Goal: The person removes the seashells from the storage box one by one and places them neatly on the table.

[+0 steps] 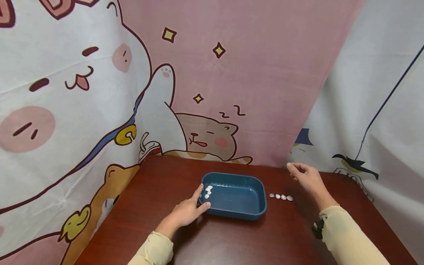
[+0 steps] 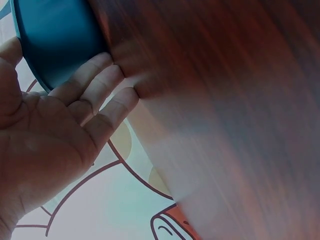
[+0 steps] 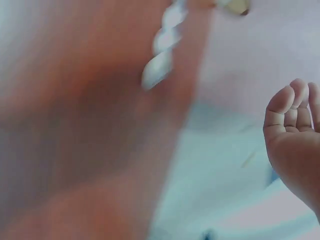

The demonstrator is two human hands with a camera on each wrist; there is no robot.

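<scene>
A deep blue rectangular tray (image 1: 233, 212) stands on the table, with several small white shells (image 1: 208, 193) grouped at its left end inside. My left hand (image 1: 187, 211) steadies that end, its fingers fairly straight along the outside of the wall and the thumb at the near corner of the rim. In the left wrist view, the left fingers (image 2: 102, 82) reach down between tray and tabletop. To the tray's right, several purplish-white shells (image 1: 283, 197) lie in a row. Beyond them, my right hand (image 1: 307, 180) hovers above the table, loosely curled; thumb and index come close together with nothing visible between them.
The reddish-brown wooden table (image 1: 232, 239) ends at a cartoon-printed cloth backdrop (image 1: 265, 92) behind and on both sides. A dark band (image 1: 318, 228) sits on the right wrist. Motion blurs the shell row (image 3: 165, 47) in the right wrist view.
</scene>
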